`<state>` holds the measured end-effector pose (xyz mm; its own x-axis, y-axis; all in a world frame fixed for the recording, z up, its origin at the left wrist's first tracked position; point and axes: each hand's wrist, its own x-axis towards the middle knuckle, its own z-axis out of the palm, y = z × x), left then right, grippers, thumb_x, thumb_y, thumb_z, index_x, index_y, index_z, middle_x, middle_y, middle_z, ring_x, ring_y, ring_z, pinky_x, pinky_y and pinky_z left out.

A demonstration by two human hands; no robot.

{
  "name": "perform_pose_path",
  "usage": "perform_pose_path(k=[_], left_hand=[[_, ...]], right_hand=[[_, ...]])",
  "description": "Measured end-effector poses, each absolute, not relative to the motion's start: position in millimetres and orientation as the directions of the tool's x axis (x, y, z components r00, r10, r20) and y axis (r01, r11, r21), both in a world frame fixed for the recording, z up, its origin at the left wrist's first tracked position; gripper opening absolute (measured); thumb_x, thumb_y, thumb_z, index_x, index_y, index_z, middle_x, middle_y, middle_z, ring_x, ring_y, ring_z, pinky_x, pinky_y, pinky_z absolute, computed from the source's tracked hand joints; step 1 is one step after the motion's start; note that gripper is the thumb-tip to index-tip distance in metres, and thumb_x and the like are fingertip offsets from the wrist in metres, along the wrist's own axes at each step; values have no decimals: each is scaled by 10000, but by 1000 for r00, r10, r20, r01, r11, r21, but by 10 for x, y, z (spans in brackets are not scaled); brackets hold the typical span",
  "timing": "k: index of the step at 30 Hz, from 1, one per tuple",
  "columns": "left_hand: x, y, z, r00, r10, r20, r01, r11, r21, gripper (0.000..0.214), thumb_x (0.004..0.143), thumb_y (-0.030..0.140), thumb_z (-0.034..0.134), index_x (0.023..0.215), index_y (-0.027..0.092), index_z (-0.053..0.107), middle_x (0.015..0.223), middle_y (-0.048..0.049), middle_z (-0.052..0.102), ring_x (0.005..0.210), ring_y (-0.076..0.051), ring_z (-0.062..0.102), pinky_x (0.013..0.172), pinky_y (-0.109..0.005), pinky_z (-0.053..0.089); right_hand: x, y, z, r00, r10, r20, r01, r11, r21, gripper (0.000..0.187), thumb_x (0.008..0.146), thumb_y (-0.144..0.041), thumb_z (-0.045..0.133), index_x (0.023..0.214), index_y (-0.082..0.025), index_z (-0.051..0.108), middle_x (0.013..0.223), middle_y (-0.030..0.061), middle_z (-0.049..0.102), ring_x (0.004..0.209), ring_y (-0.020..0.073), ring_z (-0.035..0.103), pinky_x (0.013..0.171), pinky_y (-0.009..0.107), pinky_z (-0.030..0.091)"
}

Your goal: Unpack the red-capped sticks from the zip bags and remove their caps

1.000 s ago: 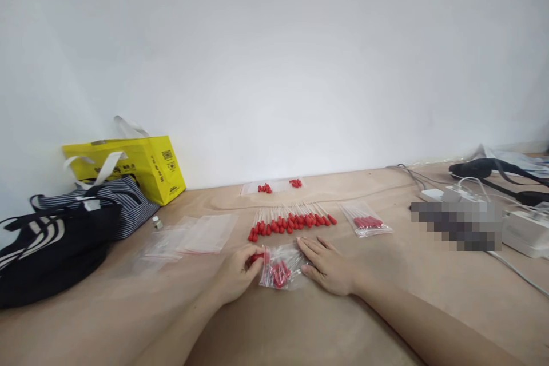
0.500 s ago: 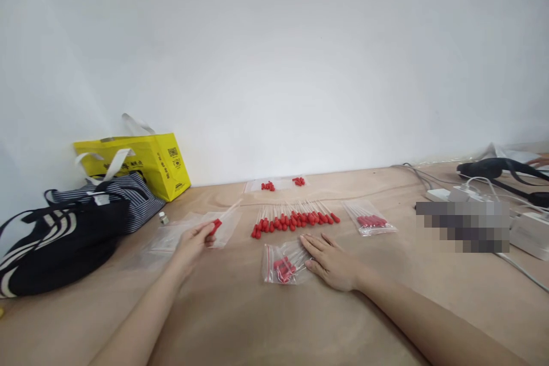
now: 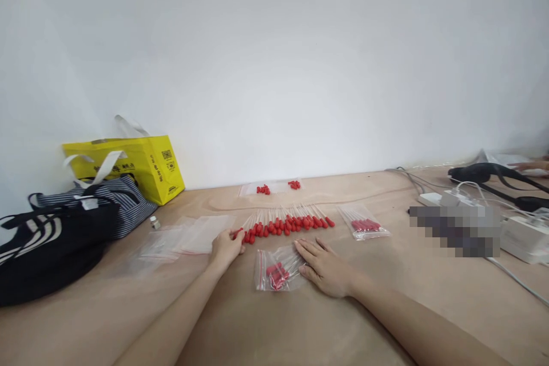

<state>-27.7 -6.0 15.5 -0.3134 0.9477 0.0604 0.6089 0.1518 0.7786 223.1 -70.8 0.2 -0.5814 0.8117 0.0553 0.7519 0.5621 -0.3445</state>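
Note:
My left hand (image 3: 227, 249) is closed in a pinch on the red bulb of a dropper (image 3: 237, 233), at the left end of a row. The row is made of droppers (image 3: 295, 224) with red bulbs toward me and thin pale stems pointing away. Flat on the table, my right hand (image 3: 328, 269) has its fingers spread, the fingertips resting on the right end of a clear zip bag (image 3: 266, 280). Inside that bag lie several red-bulbed droppers; their stem ends are partly hidden by my fingers.
Another filled zip bag (image 3: 364, 223) lies right of the row, and a third (image 3: 274, 187) near the wall. Flat clear bags (image 3: 197, 237), a small bottle (image 3: 155, 222), a yellow bag (image 3: 165, 168) and a black bag (image 3: 55, 257) are left. Chargers (image 3: 525, 237) and cables stand right.
My left hand has moved right, from over the flat clear bags to the row's left end, with the dropper in its fingers. My right hand stays on the zip bag. The view has shifted slightly.

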Motion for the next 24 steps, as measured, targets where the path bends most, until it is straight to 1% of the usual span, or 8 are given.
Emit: perform_pose_path(k=[4, 8, 10, 14, 15, 17, 20, 24], left_hand=[[-250, -147, 218, -266, 962, 65, 660, 133, 739, 316, 707, 391, 503, 823, 127, 630, 410, 16, 575, 442, -178, 599, 524, -247, 431], [-260, -174, 217, -257, 960, 110, 688, 102, 719, 353, 748, 381, 428, 915, 108, 576, 489, 6, 590, 408, -160, 573, 487, -248, 431], [-277, -168, 206, -259, 954, 151, 708, 80, 702, 344, 749, 392, 418, 879, 111, 568, 532, -12, 589, 427, -167, 571, 488, -262, 432], [-273, -254, 211, -265, 908, 324, 763, -8, 646, 258, 724, 359, 452, 826, 143, 549, 751, -68, 587, 758, -217, 583, 667, -300, 434], [-257, -310, 215, -227, 897, 379, 781, -65, 622, 224, 717, 342, 461, 808, 155, 545, 778, -66, 574, 798, -214, 563, 697, -298, 424], [-209, -454, 221, -44, 886, 461, 804, -242, 543, 143, 709, 293, 464, 729, 176, 544, 734, -38, 551, 745, -189, 545, 679, -279, 418], [-128, -671, 214, 290, 853, 434, 760, -481, 437, 101, 669, 186, 470, 608, 176, 550, 640, -12, 527, 630, -152, 522, 604, -251, 406], [-46, -791, 210, 374, 863, 340, 687, -504, 523, 145, 702, 204, 497, 684, 168, 636, 708, -34, 584, 666, -150, 542, 631, -253, 415]], right_hand=[[2233, -705, -4, -581, 811, 63, 749, 564, -349, 588, 864, -456, 199, 1351, -130, 160, 1389, 86, 223, 1271, 204, 172, 1037, 428, 111], [2240, -693, -14, -583, 809, 70, 744, 566, -355, 586, 862, -458, 210, 1350, -137, 164, 1386, 86, 234, 1268, 203, 183, 1036, 431, 114], [2245, -691, -12, -586, 808, 67, 742, 568, -355, 584, 862, -455, 215, 1351, -140, 163, 1388, 85, 228, 1268, 199, 184, 1036, 429, 116], [2261, -692, -2, -587, 807, 64, 742, 568, -356, 583, 862, -451, 217, 1350, -137, 165, 1395, 82, 206, 1271, 196, 174, 1037, 421, 118], [2265, -691, -1, -588, 807, 60, 743, 568, -355, 586, 861, -452, 219, 1350, -134, 164, 1394, 82, 207, 1272, 195, 172, 1038, 419, 117], [2274, -686, -3, -593, 804, 54, 741, 571, -354, 591, 860, -454, 222, 1352, -132, 156, 1393, 80, 214, 1271, 192, 172, 1040, 414, 113], [2285, -676, -14, -597, 800, 59, 736, 576, -356, 593, 858, -459, 228, 1353, -140, 153, 1391, 77, 221, 1270, 189, 177, 1040, 408, 111], [2291, -670, -26, -594, 802, 61, 740, 575, -350, 593, 858, -459, 229, 1352, -139, 153, 1390, 84, 222, 1269, 191, 182, 1038, 410, 118]])
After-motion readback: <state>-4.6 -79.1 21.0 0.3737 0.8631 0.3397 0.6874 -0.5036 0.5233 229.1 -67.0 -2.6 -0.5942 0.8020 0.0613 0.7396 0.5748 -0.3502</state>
